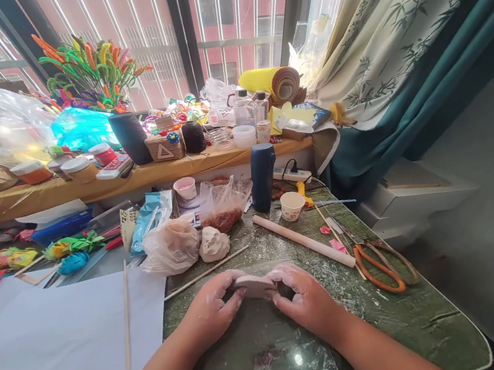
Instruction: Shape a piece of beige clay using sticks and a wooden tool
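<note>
Holding a flat clay slab (254,286) over the table (432,331), pinched at either end by the fingers (234,302) of left hand (211,309) and right hand (302,294). Beyond the fingers: white clay lump (214,244) beside a crumpled plastic bag (172,247). Farther out to their right: pale rolling pin (303,241), then orange-handled scissors (357,239). To their left: wooden stick (126,316) on white paper (61,346).

A flat, greyish clay slab (256,286), slightly tilted, is held between both hands (213,309) (306,298).
</note>
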`<control>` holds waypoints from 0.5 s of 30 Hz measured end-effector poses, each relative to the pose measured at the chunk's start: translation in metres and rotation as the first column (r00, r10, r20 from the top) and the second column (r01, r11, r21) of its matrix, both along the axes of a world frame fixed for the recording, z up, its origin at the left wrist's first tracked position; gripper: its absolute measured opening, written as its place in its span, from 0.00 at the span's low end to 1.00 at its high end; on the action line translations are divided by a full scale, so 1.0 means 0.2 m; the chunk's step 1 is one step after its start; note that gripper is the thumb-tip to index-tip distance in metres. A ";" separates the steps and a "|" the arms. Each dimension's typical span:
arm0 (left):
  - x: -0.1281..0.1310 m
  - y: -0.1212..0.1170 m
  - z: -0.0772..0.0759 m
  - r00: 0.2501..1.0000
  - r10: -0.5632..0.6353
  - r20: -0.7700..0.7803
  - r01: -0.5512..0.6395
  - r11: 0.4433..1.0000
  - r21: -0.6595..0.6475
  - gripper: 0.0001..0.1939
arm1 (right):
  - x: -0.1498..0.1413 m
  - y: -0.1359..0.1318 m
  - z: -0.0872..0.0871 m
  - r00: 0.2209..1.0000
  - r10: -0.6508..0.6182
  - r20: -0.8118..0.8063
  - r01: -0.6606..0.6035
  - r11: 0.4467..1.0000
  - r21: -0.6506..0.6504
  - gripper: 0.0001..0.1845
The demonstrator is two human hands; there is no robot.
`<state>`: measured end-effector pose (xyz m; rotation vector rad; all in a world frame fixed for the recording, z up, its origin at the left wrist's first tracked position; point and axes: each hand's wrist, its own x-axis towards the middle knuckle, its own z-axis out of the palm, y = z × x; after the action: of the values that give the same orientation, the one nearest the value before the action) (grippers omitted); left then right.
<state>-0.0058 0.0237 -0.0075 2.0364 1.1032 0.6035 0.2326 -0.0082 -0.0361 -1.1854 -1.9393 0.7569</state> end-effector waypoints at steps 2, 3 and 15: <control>0.00 0.00 0.01 1.000 0.010 -0.023 -0.010 1.000 0.006 0.09 | 0.00 0.00 0.00 1.000 -0.015 0.025 0.015 1.000 -0.010 0.06; 0.01 0.00 0.01 1.000 0.014 -0.024 -0.013 1.000 0.007 0.09 | -0.01 0.01 0.00 0.999 -0.010 0.034 0.011 1.000 -0.014 0.05; 0.01 -0.01 0.03 0.998 0.051 0.041 -0.051 0.999 0.003 0.10 | 0.00 -0.01 -0.02 0.999 0.048 0.012 -0.049 0.996 0.071 0.07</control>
<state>-0.0040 0.0220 -0.0023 1.9957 1.1335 0.6699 0.2323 -0.0093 -0.0401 -1.1050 -1.9935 0.7021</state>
